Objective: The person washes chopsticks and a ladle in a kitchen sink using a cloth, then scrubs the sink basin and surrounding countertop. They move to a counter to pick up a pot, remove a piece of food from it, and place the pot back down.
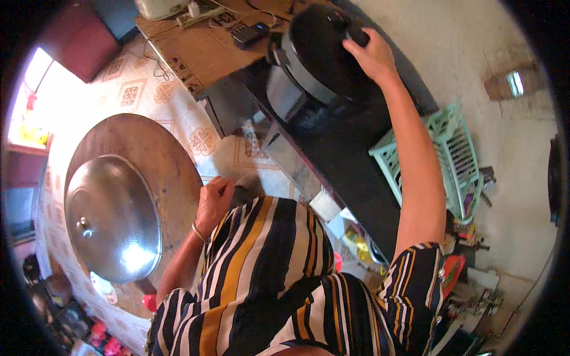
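Observation:
At the far end of the black counter stands an electric cooker with a silver rim and a dark lid. My right hand reaches out to it, with its thumb and fingers closed round the dark handle on the lid. My left hand, a bracelet at its wrist, hangs in front of my striped shirt near the round wooden table's edge. Its fingers are curled in, and nothing shows in them.
A large silver domed lid lies on the round wooden table at left. On the right, a pale green plastic rack stands on the black counter by the wall. A dark device and cables rest on the wooden surface behind.

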The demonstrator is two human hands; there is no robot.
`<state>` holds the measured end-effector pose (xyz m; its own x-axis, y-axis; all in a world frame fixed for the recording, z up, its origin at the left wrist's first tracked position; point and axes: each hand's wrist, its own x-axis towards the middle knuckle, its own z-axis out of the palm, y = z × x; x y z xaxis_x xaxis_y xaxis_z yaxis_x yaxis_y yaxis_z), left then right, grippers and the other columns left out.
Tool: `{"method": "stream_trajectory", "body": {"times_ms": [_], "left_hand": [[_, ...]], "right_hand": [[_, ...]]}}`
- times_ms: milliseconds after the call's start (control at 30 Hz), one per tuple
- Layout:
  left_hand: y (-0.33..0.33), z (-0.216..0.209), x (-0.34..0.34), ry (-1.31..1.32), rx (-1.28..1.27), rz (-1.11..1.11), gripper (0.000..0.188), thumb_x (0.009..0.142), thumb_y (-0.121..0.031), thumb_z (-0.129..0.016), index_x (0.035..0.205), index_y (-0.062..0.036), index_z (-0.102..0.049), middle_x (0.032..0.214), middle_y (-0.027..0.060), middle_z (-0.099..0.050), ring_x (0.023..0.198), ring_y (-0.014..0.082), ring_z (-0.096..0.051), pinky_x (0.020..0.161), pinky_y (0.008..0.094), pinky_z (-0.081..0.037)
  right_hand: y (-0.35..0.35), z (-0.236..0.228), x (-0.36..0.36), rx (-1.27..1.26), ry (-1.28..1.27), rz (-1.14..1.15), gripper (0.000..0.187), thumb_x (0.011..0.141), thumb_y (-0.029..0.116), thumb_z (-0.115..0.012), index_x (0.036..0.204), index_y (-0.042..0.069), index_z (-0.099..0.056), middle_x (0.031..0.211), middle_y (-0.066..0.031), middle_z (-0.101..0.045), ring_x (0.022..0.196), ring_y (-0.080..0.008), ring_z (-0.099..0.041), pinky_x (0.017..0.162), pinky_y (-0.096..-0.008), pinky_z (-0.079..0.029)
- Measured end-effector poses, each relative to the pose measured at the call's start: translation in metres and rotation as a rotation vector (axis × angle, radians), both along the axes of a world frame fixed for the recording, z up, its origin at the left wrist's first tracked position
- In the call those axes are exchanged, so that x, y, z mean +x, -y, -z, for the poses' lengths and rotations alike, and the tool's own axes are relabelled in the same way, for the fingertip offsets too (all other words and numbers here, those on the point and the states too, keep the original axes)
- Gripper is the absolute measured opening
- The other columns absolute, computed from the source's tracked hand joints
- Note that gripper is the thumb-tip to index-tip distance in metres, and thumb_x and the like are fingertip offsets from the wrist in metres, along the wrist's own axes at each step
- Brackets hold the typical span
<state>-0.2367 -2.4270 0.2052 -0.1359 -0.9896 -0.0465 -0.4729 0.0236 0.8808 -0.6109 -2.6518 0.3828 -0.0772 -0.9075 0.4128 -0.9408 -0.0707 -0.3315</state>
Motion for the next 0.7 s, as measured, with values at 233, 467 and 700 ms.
{"method": "stream_trajectory", "body": {"times_ms": [233, 467, 700], "left_hand": [[0.030, 0.006, 0.002, -0.026, 0.019, 0.077, 0.018, 0.087, -0.012, -0.058, 0.089, 0.0034, -0.066, 0.078, 0.0188, -0.060, 0.069, 0.0305, -0.060, 0.064, 0.0371, -0.047], [0.074, 0.005, 0.001, -0.077, 0.015, 0.172, 0.018, 0.085, -0.012, -0.059, 0.090, 0.0027, -0.067, 0.080, 0.0198, -0.062, 0.071, 0.0333, -0.061, 0.065, 0.0384, -0.048], [0.105, 0.027, -0.017, -0.090, 0.044, 0.270, 0.017, 0.085, -0.011, -0.058, 0.089, 0.0040, -0.065, 0.081, 0.0190, -0.064, 0.071, 0.0279, -0.062, 0.065, 0.0359, -0.048]], "right_hand": [[-0.001, -0.016, 0.004, 0.126, -0.007, -0.103, 0.067, 0.076, 0.040, -0.071, 0.125, 0.000, -0.051, 0.124, -0.0220, -0.056, 0.115, -0.0352, -0.054, 0.099, -0.0396, -0.042], [-0.003, -0.012, 0.014, 0.185, 0.029, 0.013, 0.064, 0.080, 0.039, -0.068, 0.126, -0.001, -0.049, 0.129, -0.0227, -0.052, 0.119, -0.0355, -0.052, 0.100, -0.0410, -0.040], [-0.014, 0.002, 0.016, 0.065, 0.052, 0.065, 0.058, 0.082, 0.041, -0.066, 0.126, 0.007, -0.051, 0.120, -0.0184, -0.056, 0.110, -0.0358, -0.055, 0.094, -0.0420, -0.044]]}}
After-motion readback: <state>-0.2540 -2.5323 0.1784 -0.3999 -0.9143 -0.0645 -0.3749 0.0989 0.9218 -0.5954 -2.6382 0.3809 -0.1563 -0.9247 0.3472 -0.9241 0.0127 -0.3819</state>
